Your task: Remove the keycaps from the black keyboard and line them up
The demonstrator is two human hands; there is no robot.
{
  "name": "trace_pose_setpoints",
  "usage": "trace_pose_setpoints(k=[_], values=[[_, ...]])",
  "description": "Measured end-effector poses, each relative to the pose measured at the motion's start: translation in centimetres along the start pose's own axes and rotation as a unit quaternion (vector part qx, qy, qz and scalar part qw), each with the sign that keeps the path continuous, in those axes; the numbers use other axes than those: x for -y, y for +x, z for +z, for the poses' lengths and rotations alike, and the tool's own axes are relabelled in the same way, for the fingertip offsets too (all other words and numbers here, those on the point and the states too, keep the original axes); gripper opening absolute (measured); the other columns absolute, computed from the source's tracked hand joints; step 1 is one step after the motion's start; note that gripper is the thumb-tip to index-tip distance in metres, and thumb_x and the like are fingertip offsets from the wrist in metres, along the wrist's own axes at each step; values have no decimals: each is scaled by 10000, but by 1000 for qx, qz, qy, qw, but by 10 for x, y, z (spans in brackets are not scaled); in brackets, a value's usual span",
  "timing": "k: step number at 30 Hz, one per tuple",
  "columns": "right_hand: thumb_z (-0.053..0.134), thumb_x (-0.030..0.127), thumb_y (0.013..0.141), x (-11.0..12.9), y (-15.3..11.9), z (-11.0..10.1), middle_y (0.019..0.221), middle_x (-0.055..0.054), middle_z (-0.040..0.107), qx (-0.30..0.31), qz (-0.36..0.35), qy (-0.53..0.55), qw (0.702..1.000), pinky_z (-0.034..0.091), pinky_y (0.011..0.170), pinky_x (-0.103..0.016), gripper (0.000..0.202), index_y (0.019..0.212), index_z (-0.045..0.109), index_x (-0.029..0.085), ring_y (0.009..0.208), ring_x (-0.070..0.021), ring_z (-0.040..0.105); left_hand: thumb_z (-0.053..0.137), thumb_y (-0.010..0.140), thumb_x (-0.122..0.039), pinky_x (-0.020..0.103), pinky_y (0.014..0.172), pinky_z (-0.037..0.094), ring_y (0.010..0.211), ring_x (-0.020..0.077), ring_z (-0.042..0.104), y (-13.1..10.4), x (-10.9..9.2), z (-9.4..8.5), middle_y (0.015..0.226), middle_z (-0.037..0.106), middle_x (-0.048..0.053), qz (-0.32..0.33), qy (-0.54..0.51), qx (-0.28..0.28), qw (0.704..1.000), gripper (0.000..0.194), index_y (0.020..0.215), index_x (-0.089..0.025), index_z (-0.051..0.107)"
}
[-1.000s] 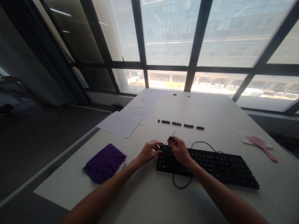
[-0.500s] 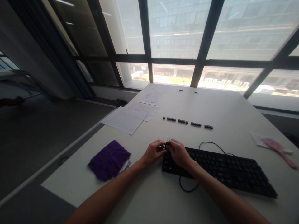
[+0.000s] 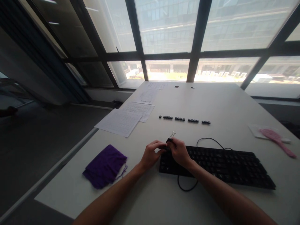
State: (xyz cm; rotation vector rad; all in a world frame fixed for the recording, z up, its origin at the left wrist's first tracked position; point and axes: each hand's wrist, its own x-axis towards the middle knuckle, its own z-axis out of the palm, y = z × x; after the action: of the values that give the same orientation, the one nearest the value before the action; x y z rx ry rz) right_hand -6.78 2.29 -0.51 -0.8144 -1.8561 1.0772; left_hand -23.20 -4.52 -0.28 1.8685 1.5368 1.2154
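Observation:
Over the left end of the black keyboard point(image 3: 220, 165), my right hand point(image 3: 180, 153) is closed around the dark body of what looks like a wire keycap puller point(image 3: 172, 135), its two thin pale prongs pointing up. My left hand point(image 3: 151, 153) meets it there, thumb and fingertips drawn together at the puller's dark part. Whatever sits between the left fingertips is too small and dark to make out. Beyond both hands, small black keycaps point(image 3: 180, 119) lie in a row of short groups on the white table.
A purple drawstring pouch point(image 3: 105, 167) lies left of my arms. Paper sheets point(image 3: 122, 122) cover the table's left edge. The keyboard's black cable point(image 3: 212, 139) loops behind it. At the right lies a pink hairbrush point(image 3: 273, 136) on a white packet. Windows stand behind the table point(image 3: 225, 106).
The puller's prongs have tilted to the right and risen slightly as my right hand turned. My left hand stays close beside it. The whole view has shifted a little.

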Motion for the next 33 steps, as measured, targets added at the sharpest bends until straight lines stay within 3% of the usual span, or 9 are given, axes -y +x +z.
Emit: trace_pose_setpoints(k=[5,11,17,22,28,33], values=[[487,307,967,1,-1,3,768,-19,656,-1,6,21,1000,422,682,-280,211,827,596,192,702,-170,578,676,859,-215,305,786,558,822,167,656,-2,0,3,929,674,37,-12,13,-62,998,194,1048,-204,634],[476,334,976,1,1,2,765,-11,656,10,10,31,999,421,673,-272,216,839,575,200,686,-162,574,587,929,-205,292,813,554,852,141,630,-3,3,0,1093,597,63,64,81,-44,994,196,1121,-231,620],[479,335,960,1,1,1,678,17,575,7,3,15,1000,380,615,-256,236,775,532,199,623,-141,481,507,967,-186,318,864,549,941,163,624,-4,5,-1,1118,595,82,117,140,-5,983,255,1179,-238,639],[478,331,959,-1,0,2,649,24,554,-13,9,4,1000,356,593,-254,242,756,511,203,596,-134,455,532,955,-181,320,873,540,981,179,610,-4,3,2,1086,606,86,109,139,5,984,267,1193,-229,643],[477,328,966,-2,2,3,718,-10,662,-27,29,27,999,414,638,-264,228,796,561,202,652,-159,580,546,944,-192,321,854,542,952,188,625,-1,0,-1,1008,643,77,89,121,-7,989,174,1057,-210,677],[465,322,970,-3,5,3,730,-26,674,-55,34,47,997,443,676,-277,244,796,584,199,674,-167,610,600,908,-236,334,841,554,919,196,654,32,26,-17,996,676,66,15,99,-54,994,118,970,-205,696]])
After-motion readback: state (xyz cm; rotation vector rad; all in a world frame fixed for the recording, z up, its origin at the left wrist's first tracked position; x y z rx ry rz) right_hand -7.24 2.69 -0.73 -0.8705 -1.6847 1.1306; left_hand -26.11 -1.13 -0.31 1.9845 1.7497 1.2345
